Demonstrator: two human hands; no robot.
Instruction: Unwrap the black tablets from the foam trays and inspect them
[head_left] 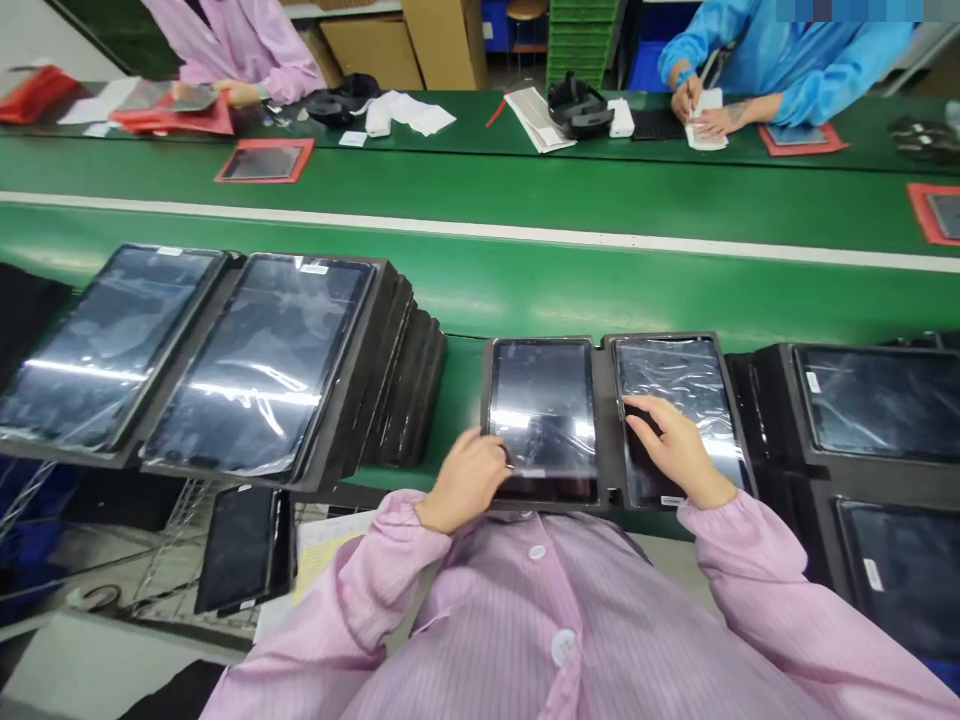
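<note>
A black tray (606, 420) in front of me holds two tablets side by side. My left hand (466, 478) grips the lower left corner of the left tablet (544, 400), fingers curled over its edge. My right hand (675, 448) rests on the right tablet (686, 380), which is wrapped in clear film; the fingers lie bent and pressed on the film. Both sleeves are pink.
A tall stack of trays with film-covered tablets (262, 365) stands to the left, more trays (877, 400) to the right. A green conveyor belt (525, 215) runs beyond. Two other people's hands work at the far table (480, 130), with red-framed tablets (264, 160). A wire shelf holds another tablet (240, 545) below left.
</note>
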